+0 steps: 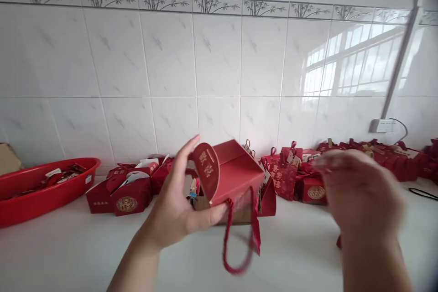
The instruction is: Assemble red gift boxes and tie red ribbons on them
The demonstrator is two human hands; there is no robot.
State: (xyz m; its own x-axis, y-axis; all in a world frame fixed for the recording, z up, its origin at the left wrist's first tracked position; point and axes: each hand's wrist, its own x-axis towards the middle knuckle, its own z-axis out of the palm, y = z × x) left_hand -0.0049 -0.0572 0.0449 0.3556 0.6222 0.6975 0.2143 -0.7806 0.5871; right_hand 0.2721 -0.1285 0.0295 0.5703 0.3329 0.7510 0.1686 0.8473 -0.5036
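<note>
My left hand grips a red paper gift box by its near left side, holding it tilted above the white tabletop. A rounded flap with gold characters stands out on the box's left end. From the near side a dark red rope handle hangs in a loop. My right hand is raised to the right, apart from the box. Motion smears its fingers, so whether they hold anything cannot be made out. Behind the held box is a brown carton, mostly hidden.
A red plastic basin with small wrapped packets stands at the left. Red gift boxes sit beside it. More red boxes and bags line the tiled wall, continuing right. A socket with a black cable is on the wall.
</note>
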